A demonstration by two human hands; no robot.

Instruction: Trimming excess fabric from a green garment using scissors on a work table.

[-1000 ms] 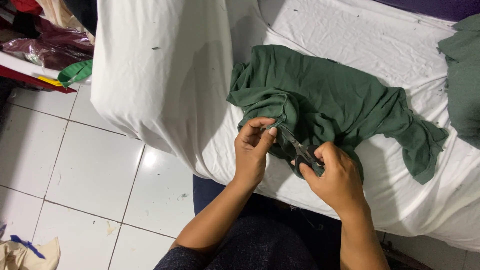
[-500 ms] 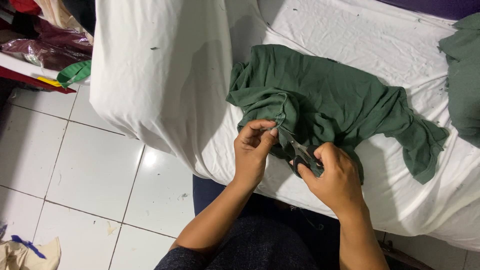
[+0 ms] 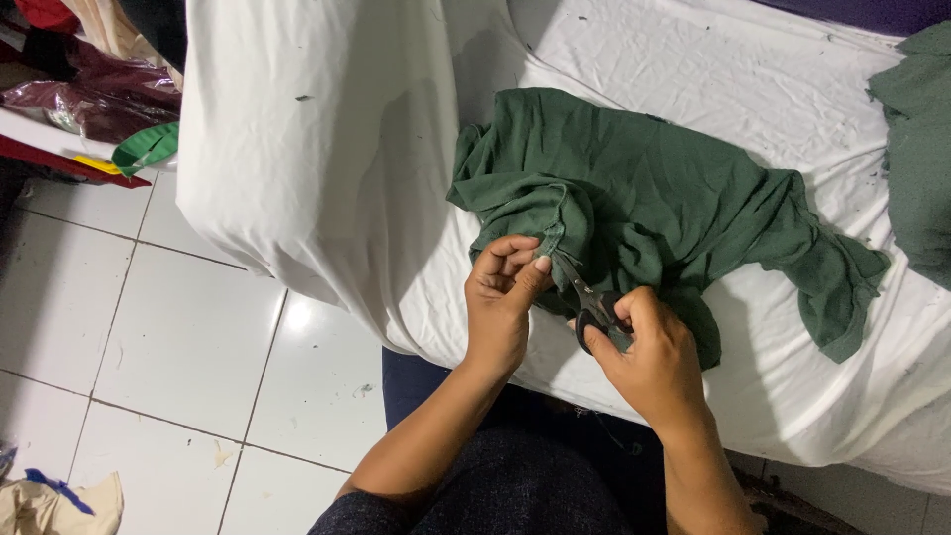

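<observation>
At frame centre, a green garment (image 3: 654,208) lies on a white-sheeted bed (image 3: 327,178). Its edge is pinched in the left hand (image 3: 502,297); small scissors (image 3: 592,302) are gripped in the right hand (image 3: 649,357), blades at the hem. Trimming seems underway; careful, steady snipping is called for next.

White sheet (image 3: 327,149), tiled floor (image 3: 149,337), second green cloth (image 3: 916,139) at right, beige cloth (image 3: 59,505) bottom left

The green garment (image 3: 654,198) is soft, matt knit cloth, bunched at the seam pinched by the left hand (image 3: 502,302). The scissors (image 3: 592,307) in the right hand (image 3: 649,357) show dull metal blades and black plastic handles. Beneath the grip, the white sheet (image 3: 327,149) is matt, wrinkled cotton; the floor tiles (image 3: 188,337) shine glossy.
</observation>
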